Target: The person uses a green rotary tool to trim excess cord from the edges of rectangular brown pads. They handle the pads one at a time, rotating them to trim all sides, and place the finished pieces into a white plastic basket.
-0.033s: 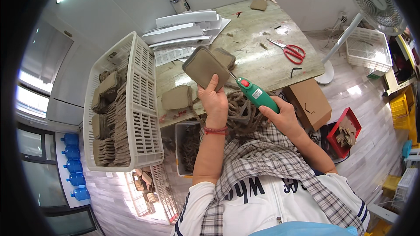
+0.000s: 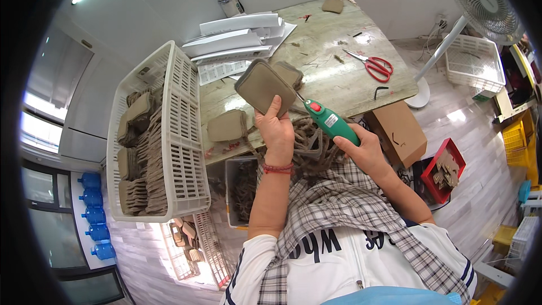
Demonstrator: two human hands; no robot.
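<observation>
— Pale, scuffed stone is seen on the worktop [image 2: 339, 73], is it not, with a white wall behind it?

— It is. A large white slatted plastic crate [image 2: 186, 152] is set at its left end, and flat tan woven pieces [image 2: 138, 152] are stacked on edge inside. White folded card sheets [image 2: 237, 36] are piled at the far edge, beside a small metal can [image 2: 228, 1]. Red-handled scissors [image 2: 372, 66] are laid toward the right end, well apart from the hands.

— And what is held?

— A flat, rounded-square tan woven pad [image 2: 262, 86] is gripped by the left hand [image 2: 276, 130]; the fingers are closed on its lower edge, with the thumb pressed up against the near face. It is raised above the worktop, tilted, close to the front edge.

— The other hand?

— A green pen-shaped electric tool with a red button [image 2: 330, 121] is clasped in the right hand [image 2: 364, 149], fingers wrapped shut round the rear of its body. Its thin metal tip is brought up to the pad's right edge; whether contact is made cannot be told.

— Anything just beside?

— A second tan pad [image 2: 226, 126] is laid on the worktop left of the wrist, and a tangle of brown cord [image 2: 310, 147] is seen below the hands.
</observation>
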